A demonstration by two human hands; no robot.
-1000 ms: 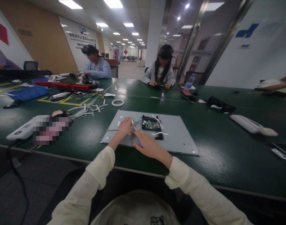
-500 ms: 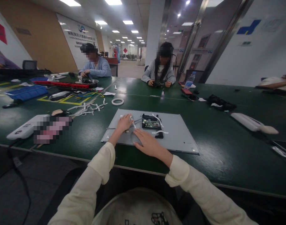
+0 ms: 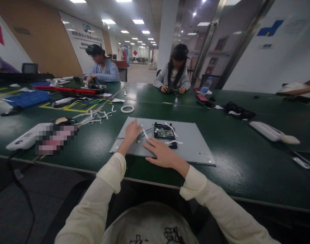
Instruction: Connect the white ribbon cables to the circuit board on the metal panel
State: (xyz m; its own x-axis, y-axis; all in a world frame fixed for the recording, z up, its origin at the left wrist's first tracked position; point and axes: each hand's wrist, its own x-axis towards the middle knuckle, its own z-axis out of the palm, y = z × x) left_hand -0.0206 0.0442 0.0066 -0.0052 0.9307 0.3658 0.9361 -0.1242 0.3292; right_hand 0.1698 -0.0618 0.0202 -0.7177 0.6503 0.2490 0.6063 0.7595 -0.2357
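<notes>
A flat grey panel (image 3: 192,144) lies on the table in front of me, with a green circuit board (image 3: 163,132) in a black frame on it. Thin grey cables (image 3: 150,129) run left from the board, and a white tape strip (image 3: 144,133) crosses them. My left hand (image 3: 132,132) is over the panel's left part, fingers apart, its fingertips by the strip's upper end. With fingers spread, my right hand (image 3: 162,153) rests at the panel's near edge, fingertips beside the strip's lower end. Another white strip (image 3: 171,128) curves over the board's right side.
A white tape roll (image 3: 127,108) and loose tape strips (image 3: 94,117) lie beyond the panel. Left are a blue tray (image 3: 27,99) and a white power strip (image 3: 30,136). A white elongated device (image 3: 268,133) lies right. Two people sit across the table.
My left hand has drawn slightly left and its fingers have lifted off the tape, so more of the strip shows. My right hand's fingers have spread a little and shifted slightly.
</notes>
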